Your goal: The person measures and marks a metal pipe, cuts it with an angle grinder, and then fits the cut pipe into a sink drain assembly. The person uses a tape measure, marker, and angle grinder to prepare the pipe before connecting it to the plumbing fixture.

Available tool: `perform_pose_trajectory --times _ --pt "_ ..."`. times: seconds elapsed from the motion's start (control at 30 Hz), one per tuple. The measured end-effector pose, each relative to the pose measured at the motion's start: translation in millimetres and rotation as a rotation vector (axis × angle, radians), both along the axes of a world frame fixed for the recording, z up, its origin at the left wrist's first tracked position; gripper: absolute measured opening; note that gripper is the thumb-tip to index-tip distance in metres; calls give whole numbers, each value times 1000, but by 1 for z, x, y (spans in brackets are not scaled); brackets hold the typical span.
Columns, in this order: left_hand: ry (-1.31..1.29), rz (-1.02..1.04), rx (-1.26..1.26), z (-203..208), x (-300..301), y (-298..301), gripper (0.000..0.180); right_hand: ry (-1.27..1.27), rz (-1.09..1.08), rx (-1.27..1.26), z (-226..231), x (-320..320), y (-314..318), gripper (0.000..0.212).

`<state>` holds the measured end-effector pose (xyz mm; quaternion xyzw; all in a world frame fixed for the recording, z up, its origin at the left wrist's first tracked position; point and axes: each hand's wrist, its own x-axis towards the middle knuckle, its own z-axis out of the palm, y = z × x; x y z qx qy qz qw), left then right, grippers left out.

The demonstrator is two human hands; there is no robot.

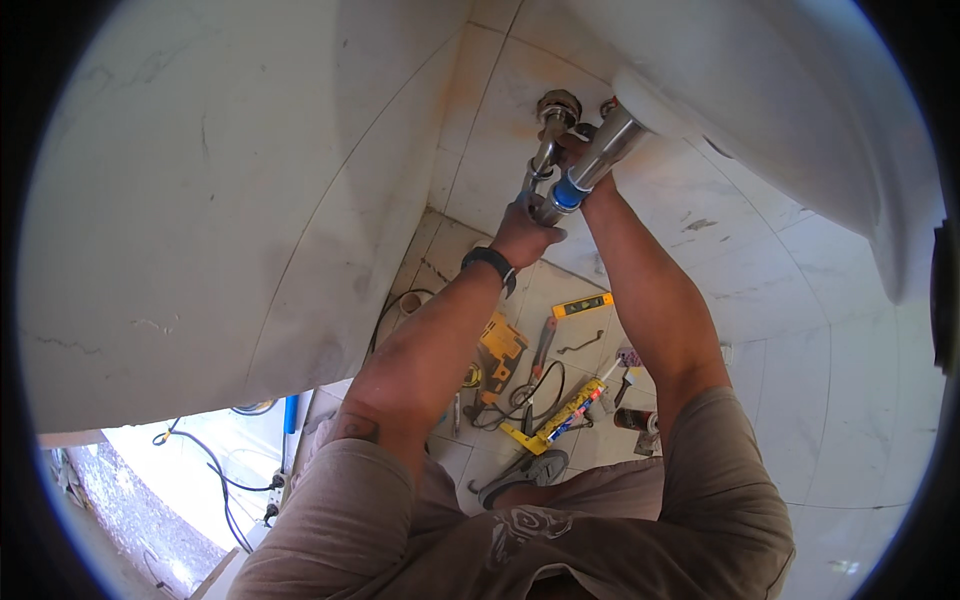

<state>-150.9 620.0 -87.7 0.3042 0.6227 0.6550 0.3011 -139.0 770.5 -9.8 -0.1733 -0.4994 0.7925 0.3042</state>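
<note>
A chrome drain pipe (612, 148) comes down at a slant from the underside of the white washbasin (790, 90). Around its lower joint runs a blue ring (569, 191). My left hand (525, 236) is closed around the bottom of the chrome drain trap (549, 211), just below that ring. From the trap a thinner chrome pipe (543, 158) rises to a discoloured round fitting (558, 106) at the tiled wall. Behind the drain pipe, my right hand (574, 150) is closed at the thinner pipe near the wall; the pipe partly hides its fingers.
On the tiled floor below lie a yellow caulking gun with a sealant tube (570, 412), a small yellow spirit level (582, 305), a yellow tool (502, 345), a can (632, 419) and cables. A pale tiled wall (230, 200) stands close on the left.
</note>
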Motion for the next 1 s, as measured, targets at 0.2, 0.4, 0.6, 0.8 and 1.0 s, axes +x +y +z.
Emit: perform_pose_trajectory --times 0.2,0.4,0.6,0.8,1.0 --pt "-47 -19 17 -1 0 -1 59 -70 -1 27 -4 4 -2 54" --pt "21 -86 -35 -4 -6 -8 61 -212 -18 414 -24 30 -1 52" --pt "-527 -154 225 -8 -12 -21 41 -78 129 393 -15 101 -51 62" --pt "-866 26 297 -1 -3 -3 25 -224 -98 809 5 100 -94 60" --pt "-901 109 304 1 9 10 29 -219 -161 902 13 96 -93 55"
